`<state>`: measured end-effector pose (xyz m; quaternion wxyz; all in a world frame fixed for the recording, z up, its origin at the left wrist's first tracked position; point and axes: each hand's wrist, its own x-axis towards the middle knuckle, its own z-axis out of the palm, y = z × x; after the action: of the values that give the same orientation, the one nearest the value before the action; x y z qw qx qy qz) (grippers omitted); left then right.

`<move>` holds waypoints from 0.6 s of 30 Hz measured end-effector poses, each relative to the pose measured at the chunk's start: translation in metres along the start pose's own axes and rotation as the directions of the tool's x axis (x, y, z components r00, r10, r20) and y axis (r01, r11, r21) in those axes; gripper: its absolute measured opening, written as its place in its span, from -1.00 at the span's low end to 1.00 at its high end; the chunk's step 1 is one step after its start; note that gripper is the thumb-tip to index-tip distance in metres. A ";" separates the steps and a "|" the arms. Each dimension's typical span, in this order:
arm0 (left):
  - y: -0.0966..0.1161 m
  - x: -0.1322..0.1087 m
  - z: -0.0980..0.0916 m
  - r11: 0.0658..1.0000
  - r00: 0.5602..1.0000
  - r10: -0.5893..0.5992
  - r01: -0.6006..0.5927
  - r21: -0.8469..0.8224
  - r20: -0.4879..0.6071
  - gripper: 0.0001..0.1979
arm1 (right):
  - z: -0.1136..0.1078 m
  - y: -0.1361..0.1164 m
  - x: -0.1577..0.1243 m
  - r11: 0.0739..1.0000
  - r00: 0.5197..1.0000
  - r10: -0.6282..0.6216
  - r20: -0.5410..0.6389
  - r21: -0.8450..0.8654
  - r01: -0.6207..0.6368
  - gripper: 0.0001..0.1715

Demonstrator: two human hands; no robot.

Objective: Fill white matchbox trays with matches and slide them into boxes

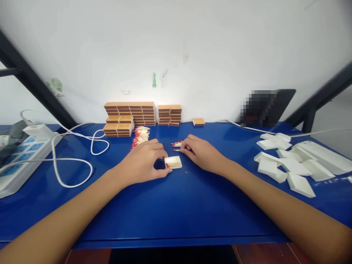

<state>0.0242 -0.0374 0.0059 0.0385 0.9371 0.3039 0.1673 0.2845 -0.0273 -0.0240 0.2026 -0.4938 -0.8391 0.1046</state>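
My left hand point(147, 161) grips the left end of a small white matchbox tray point(173, 160) on the blue table, thumb in front and fingers behind. Several red-tipped matches point(173, 165) lie along the near side inside it. Just right of the tray, my right hand point(198, 151) pinches a match point(176, 150) between thumb and fingertips, its red head pointing left. A small group of loose matches point(177, 143) lies behind that match, partly hidden by the right hand. Beyond my left hand spreads a larger pile of matches point(141, 136), heads mostly to the left.
Stacked matchboxes point(129, 113) stand against the wall, with a shorter stack point(169, 115) beside them and a single matchbox point(198, 121) farther right. White trays point(294, 163) are heaped at right. A power strip point(27, 157) and looping white cable point(73, 160) occupy the left.
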 end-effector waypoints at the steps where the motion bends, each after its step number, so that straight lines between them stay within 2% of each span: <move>1: 0.000 0.000 0.000 1.000 1.000 0.000 0.000 -0.001 -0.001 -0.74 | -0.001 -0.001 -0.001 1.000 1.000 -0.002 0.014 -0.013 0.002 -0.84; 12: -0.003 0.001 0.001 1.000 1.000 -0.011 0.011 -0.010 0.006 -0.72 | -0.010 -0.002 -0.008 1.000 0.998 -0.001 0.062 0.031 -0.001 -0.81; 18: -0.004 0.000 0.002 1.000 1.000 -0.004 0.004 -0.022 0.006 -0.73 | -0.008 -0.002 -0.007 0.999 0.996 -0.008 0.091 0.053 0.003 -0.87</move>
<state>0.0223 -0.0341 0.0034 0.0502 0.9365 0.3038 0.1679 0.2891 -0.0347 -0.0180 0.1772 -0.4808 -0.8458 0.1487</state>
